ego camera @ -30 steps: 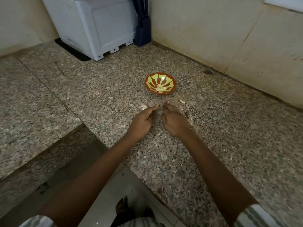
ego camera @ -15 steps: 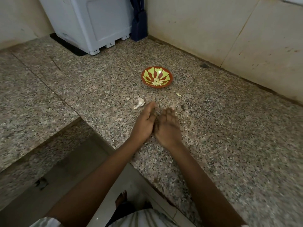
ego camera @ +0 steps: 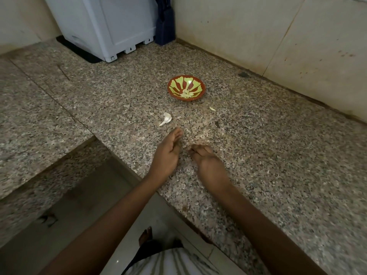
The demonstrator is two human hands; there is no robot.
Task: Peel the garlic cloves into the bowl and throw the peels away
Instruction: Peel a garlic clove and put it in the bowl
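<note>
From the head view, a red bowl [ego camera: 186, 90] with a yellow-green petal pattern stood on the speckled granite bench [ego camera: 278, 175], not far from the wall [ego camera: 258, 32]. A small heap of pale peeled cloves [ego camera: 186, 93] lay in the bottom of the bowl. On the near left of the bowl, apart from it, an unpeeled piece of garlic [ego camera: 166, 119] with a short stalk rested on the bench. A small pale scrap [ego camera: 212, 108] lay just on the near right of the bowl; whether it was peel or clove could not be told.

Nearer than the garlic piece, both hands were down at the bench. The left hand [ego camera: 167, 153] stood on its edge with its fingers straight and held together, palm turned toward the other hand, its fingertips close to the garlic piece but not touching it. The right hand [ego camera: 208, 163] lay back-up just beside it, a narrow gap between the two, its fingertips bent down to the bench; it was blurred, and whether it pinched anything could not be told.

Far behind the bowl, a white appliance [ego camera: 111, 26] stood on a dark mat in the corner, with a dark blue object [ego camera: 164, 26] beside it against the wall. At the bottom edge, a striped garment [ego camera: 174, 262] and a bare foot [ego camera: 146, 236] showed below the bench edge.
</note>
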